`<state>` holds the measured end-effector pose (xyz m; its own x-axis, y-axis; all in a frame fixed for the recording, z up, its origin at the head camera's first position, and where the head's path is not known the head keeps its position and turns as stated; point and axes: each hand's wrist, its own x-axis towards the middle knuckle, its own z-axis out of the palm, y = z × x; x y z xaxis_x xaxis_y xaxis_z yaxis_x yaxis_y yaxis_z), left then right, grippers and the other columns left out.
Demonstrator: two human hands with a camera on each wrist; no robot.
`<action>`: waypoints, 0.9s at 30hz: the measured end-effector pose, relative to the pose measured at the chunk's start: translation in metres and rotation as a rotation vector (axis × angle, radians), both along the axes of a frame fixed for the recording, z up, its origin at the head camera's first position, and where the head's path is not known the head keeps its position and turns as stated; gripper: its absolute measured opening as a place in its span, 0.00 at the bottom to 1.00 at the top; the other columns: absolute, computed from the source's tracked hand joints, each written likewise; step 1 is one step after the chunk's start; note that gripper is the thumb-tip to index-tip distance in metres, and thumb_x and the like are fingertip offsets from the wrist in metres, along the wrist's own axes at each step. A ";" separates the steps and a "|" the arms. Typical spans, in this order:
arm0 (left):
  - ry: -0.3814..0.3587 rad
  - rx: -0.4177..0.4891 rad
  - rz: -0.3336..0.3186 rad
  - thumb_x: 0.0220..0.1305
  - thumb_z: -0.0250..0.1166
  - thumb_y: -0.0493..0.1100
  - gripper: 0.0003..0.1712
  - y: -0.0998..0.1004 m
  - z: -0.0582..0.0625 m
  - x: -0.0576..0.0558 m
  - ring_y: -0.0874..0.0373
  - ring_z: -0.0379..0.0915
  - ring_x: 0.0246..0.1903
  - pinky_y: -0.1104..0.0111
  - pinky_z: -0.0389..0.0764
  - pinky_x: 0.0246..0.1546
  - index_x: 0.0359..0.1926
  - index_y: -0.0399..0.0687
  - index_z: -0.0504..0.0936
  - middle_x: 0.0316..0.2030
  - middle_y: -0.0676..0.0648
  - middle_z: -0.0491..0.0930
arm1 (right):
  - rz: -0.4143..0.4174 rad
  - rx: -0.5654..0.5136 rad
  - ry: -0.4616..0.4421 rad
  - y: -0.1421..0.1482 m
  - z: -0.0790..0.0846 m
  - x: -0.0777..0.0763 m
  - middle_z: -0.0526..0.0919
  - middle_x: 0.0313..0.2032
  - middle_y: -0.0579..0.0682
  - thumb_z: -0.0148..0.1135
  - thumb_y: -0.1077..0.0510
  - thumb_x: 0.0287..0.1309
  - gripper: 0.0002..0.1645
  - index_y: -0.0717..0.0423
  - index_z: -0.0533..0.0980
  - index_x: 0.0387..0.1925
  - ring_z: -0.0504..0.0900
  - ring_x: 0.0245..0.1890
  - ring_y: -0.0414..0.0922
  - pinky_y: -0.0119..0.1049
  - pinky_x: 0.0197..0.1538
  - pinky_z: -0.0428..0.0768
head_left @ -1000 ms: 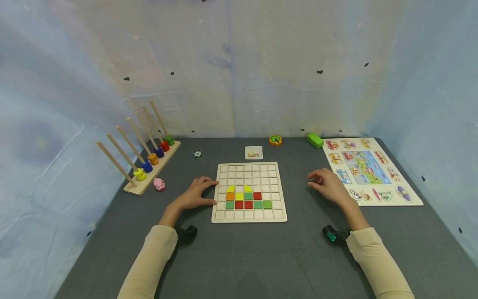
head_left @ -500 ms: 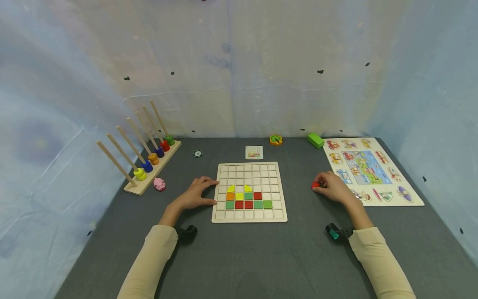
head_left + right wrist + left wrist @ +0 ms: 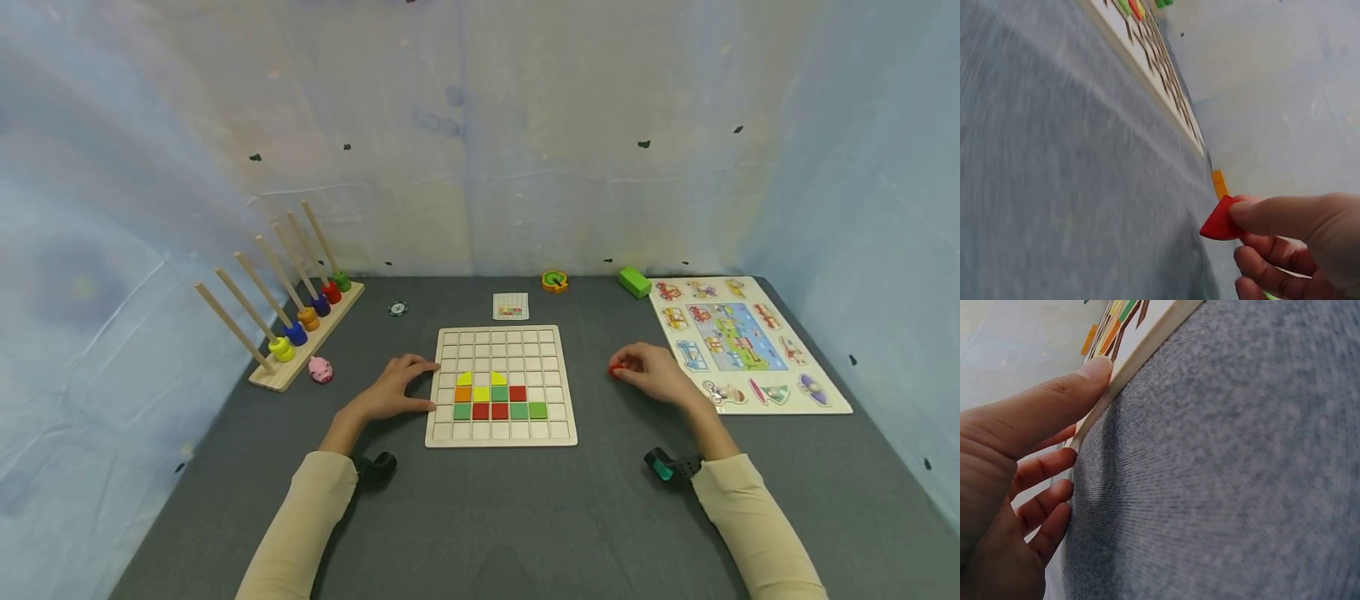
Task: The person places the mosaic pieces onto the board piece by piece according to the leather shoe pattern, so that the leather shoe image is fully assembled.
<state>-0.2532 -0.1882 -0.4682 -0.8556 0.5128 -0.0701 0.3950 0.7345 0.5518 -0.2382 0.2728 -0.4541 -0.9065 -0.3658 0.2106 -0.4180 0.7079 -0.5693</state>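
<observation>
A wooden grid board [image 3: 480,339] lies at the table's middle, with red, green, yellow and orange tiles in its lower rows. My left hand [image 3: 390,392] rests against the board's left edge, thumb and fingers spread. In the left wrist view, the thumb [image 3: 1072,387] touches the board's rim. Right of the board, my right hand [image 3: 656,373] pinches a small red tile [image 3: 1219,220] between thumb and fingers. One side of that tile looks curved; the fingertips cover part of it.
Behind the board lie a small pattern card [image 3: 511,306], a round orange-green toy [image 3: 554,281] and a green block [image 3: 634,282]. A picture puzzle [image 3: 750,342] is at right. At left are a peg stand [image 3: 277,382], a pink pig [image 3: 320,370] and a round chip [image 3: 397,308].
One second ago no red tile showed at my right hand; half a second ago it appeared at the fingertips. Since then that hand has moved left toward the board. My left hand stays put.
</observation>
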 end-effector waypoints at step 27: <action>0.000 0.013 -0.003 0.52 0.69 0.57 0.42 0.000 0.002 0.002 0.46 0.54 0.56 0.46 0.60 0.56 0.66 0.50 0.66 0.58 0.44 0.63 | 0.309 -0.258 -0.117 -0.108 -0.013 -0.004 0.81 0.31 0.48 0.61 0.64 0.57 0.08 0.59 0.79 0.40 0.77 0.30 0.40 0.32 0.33 0.75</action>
